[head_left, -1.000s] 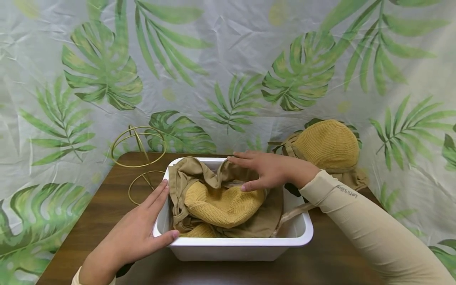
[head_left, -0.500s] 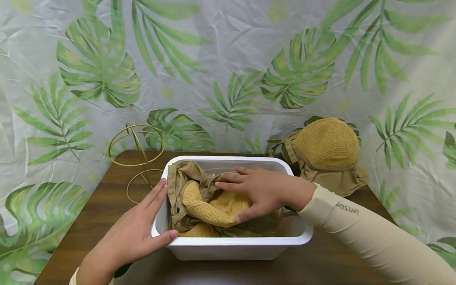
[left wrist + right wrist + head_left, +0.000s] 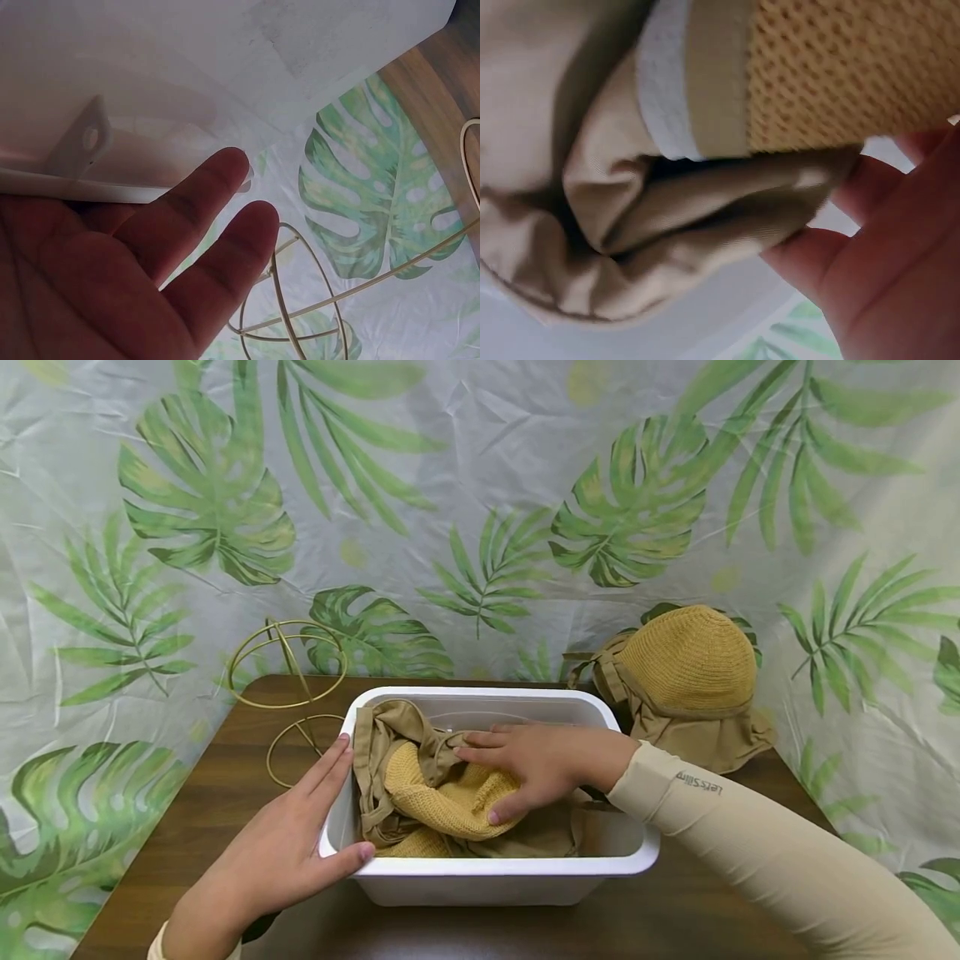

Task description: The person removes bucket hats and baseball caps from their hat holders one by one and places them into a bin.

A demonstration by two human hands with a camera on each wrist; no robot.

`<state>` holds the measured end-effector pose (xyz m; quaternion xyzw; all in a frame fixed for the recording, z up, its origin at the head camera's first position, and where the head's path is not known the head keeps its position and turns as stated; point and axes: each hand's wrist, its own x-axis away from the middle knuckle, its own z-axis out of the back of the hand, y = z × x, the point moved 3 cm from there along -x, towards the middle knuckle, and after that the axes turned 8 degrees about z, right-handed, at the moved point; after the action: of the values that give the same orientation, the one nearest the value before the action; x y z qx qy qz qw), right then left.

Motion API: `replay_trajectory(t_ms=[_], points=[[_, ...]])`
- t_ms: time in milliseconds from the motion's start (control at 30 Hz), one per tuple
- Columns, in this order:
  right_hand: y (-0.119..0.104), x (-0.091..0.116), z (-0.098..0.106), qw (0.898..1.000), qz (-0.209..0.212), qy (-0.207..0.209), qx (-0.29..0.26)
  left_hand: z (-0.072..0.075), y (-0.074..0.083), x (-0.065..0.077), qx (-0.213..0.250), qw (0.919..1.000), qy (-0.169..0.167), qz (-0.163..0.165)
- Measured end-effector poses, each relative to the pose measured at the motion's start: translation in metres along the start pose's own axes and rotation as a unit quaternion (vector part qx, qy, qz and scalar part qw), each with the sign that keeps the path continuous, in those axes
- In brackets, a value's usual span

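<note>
A yellow knit hat (image 3: 442,806) with a tan cloth brim and neck flap lies crumpled inside a white plastic basin (image 3: 495,867). My right hand (image 3: 551,768) presses on it from above with fingers spread fairly straight. In the right wrist view the tan cloth brim (image 3: 705,240) folds beside those fingers, below the yellow knit. My left hand (image 3: 277,843) rests against the basin's left end, its thumb on the front rim. From the left wrist view, its fingers (image 3: 187,210) extend along the outside of the basin wall, near a small tab with a hole.
Behind the basin to the right, a second yellow knit hat (image 3: 690,668) with tan cloth sits raised at the table's back corner. A gold wire stand (image 3: 294,668) is at the back left. The brown wooden table (image 3: 217,777) meets a leaf-print sheet (image 3: 480,460).
My right hand has moved down into the basin onto the hat, and the tan strap that hung over the right rim is inside. The left hand has stayed at the basin's left end.
</note>
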<state>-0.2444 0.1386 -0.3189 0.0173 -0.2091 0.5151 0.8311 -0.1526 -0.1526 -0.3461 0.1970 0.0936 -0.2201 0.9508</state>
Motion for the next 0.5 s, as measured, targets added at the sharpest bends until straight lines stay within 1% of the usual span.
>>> replay_trajectory(t_ms=[67,167,300,400,500], points=[[0.000,0.003,0.003,1.000,0.000,0.012,0.001,0.000,0.000,0.000,0.001,1.0000,-0.001,0.000],[-0.002,0.010,0.010,0.999,0.014,0.039,0.004,0.000,0.000,0.000,0.002,1.0000,-0.002,0.000],[-0.008,0.023,0.027,0.996,0.038,0.079,0.006,0.000,0.000,0.000,0.004,1.0000,-0.001,0.002],[-0.011,0.038,0.043,0.994,0.035,0.102,-0.006,0.000,0.000,0.001,0.006,1.0000,0.000,0.002],[-0.010,0.056,0.059,0.991,0.020,0.129,-0.018,0.000,-0.001,0.001,0.005,1.0000,0.001,0.000]])
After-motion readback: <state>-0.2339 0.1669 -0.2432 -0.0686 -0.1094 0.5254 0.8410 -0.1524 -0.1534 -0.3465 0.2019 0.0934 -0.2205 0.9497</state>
